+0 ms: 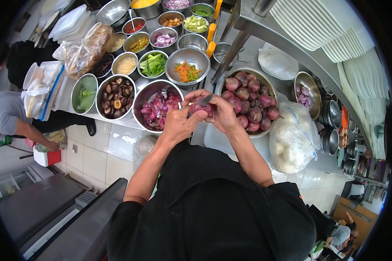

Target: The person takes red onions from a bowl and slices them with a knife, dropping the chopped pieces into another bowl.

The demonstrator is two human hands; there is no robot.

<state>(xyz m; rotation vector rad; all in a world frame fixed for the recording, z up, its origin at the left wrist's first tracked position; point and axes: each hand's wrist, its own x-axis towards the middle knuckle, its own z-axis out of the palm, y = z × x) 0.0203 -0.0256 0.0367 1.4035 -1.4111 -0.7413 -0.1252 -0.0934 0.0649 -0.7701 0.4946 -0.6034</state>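
Left hand (182, 120): closed round a red onion (196, 109), thumb along its near side; right hand (225, 114): fingers curled at a dark blade (205, 100), apparently gripping it, handle hidden; the onion, taken as clock centre, is held up before the chest, between a steel pot (161, 83) at 9 and a colander (260, 135) at 3.

Hazards, as judged: the blade lies close to the fingertips, so slick skin or an over-pressed stroke could turn it into a finger; a slackened left grip could let the onion roll free and drop at 6; loose skin could stray into the open carrot bowl (194, 54), near at just short of 12.

Surroundings: the pot holds purplish onion matter, skins or flesh not determinable; the colander is heaped with whole onions (254, 114); a mushroom pot (99, 93) stands beyond the steel pot, at 9; a shelf post (232, 54) at 1 and a bulging plastic bag (292, 139) between 3 and 4, close beside the colander, restrict reach that side; a co-worker (11, 111) is at 9, well apart.
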